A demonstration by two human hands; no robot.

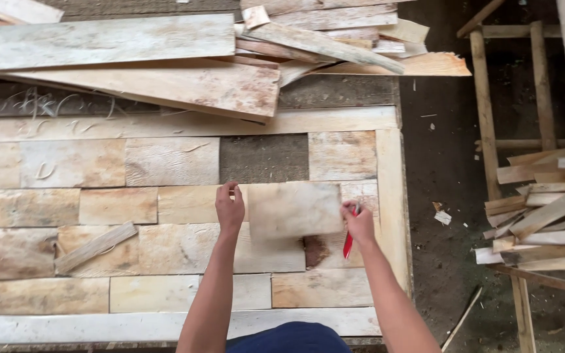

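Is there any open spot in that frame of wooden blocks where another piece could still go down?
Yes. One bare gap lies under the long top rail, between two pale blocks, just above the board that the left hand and right hand hold. A smaller dark gap shows below that board. The top edge is crowded with loose planks.

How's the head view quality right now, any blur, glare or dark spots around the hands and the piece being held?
Head view: light is soft and even, with no glare on the pale boards. The held wood piece looks motion-smeared, its grain washed out, while the left hand and right hand stay fairly sharp. The red pencil reads clearly. The dirt floor at right is dim.
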